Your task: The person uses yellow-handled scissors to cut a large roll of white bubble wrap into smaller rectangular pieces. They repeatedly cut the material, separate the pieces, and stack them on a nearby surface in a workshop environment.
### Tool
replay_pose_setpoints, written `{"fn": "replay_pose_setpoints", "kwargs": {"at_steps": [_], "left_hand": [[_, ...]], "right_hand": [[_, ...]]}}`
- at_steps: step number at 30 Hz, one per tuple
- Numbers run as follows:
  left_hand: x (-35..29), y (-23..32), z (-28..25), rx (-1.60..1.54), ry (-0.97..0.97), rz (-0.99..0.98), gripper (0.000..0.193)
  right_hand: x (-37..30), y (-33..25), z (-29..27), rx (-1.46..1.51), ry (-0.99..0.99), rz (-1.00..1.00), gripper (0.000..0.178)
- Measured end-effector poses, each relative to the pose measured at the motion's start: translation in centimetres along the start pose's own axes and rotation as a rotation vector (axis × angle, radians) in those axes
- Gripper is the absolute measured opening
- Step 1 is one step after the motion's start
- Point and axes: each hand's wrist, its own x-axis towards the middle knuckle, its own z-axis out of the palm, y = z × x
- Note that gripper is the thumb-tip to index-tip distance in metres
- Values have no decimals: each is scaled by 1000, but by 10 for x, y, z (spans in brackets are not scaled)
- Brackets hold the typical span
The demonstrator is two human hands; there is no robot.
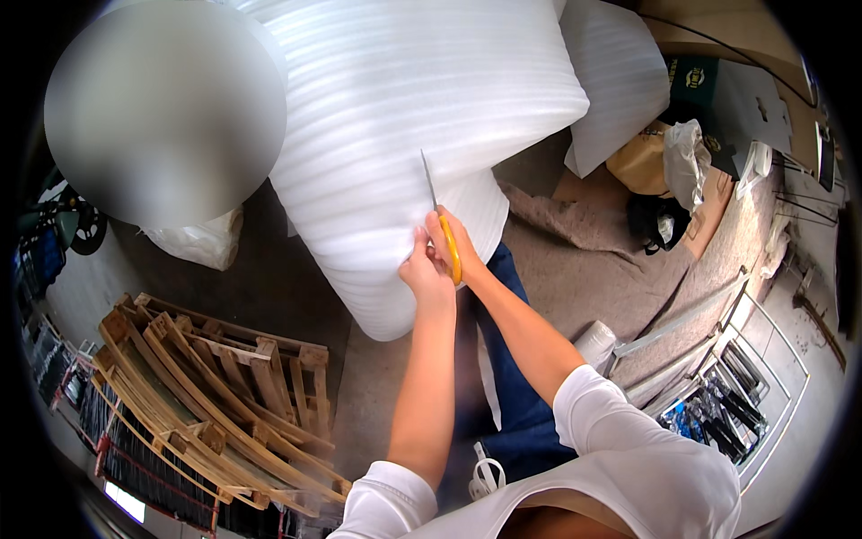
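A large white ribbed foam sheet (422, 81) spreads out in front of me, its near part hanging down toward the floor. My right hand (453, 235) is closed around the yellow handle of a pair of scissors (452, 251). Their thin metal blade points away from me over the foam, at a split between the left flap and the part on the right. Close beside it, my left hand (427, 271) pinches the foam's edge just left of the scissors' handle; its fingertips are partly hidden.
Wooden pallets (215, 386) stand at the lower left. A brown felt-like mat (584, 242) covers floor on the right, near bags (639, 163) and a metal rack (754, 359). Another foam sheet (620, 81) lies at the far right. A round blurred patch hides the upper left.
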Motion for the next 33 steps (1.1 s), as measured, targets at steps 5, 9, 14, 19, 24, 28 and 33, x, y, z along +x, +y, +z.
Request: {"fn": "replay_pose_setpoints", "kwargs": {"at_steps": [5, 9, 14, 19, 24, 28, 33], "left_hand": [[-3, -6, -12, 4, -12, 53, 11], [-11, -6, -19, 20, 64, 10, 11], [-20, -6, -26, -24, 151, -12, 13], [-21, -7, -31, -67, 129, 0, 11], [-24, 1, -14, -119, 215, -22, 10], [-28, 10, -5, -178, 296, -28, 12], [-28, 10, -16, -198, 323, -53, 13]], "right_hand": [[15, -20, -2, 34, 23, 45, 51], [35, -41, -8, 59, 53, 20, 57], [71, -69, -12, 72, 71, -42, 55], [109, -109, -19, 117, 23, -6, 55], [136, -138, -21, 51, -53, 54, 55], [136, -140, -17, 200, -110, 125, 53], [122, -142, -20, 173, -83, 159, 50]]}}
